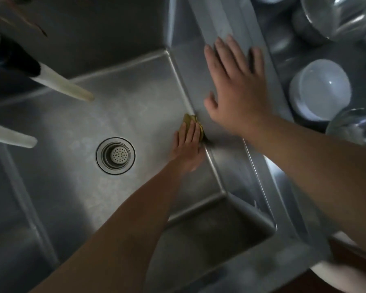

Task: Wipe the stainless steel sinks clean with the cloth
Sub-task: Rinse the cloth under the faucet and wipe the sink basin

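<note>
The right hand [237,89] lies flat, fingers spread, on the divider rim [199,66] right of the drain [115,155], while the left hand [188,149] presses the yellow cloth [190,120] with straight fingers against the sink [118,106] wall below that rim; wet steel could let the bracing palm slip.

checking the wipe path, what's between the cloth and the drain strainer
In the head view, only bare steel sink floor lies between the cloth, pressed under the left hand, and the drain strainer.

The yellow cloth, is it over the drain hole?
No, the cloth is under the left hand at the sink's right wall, well away from the drain.
</note>
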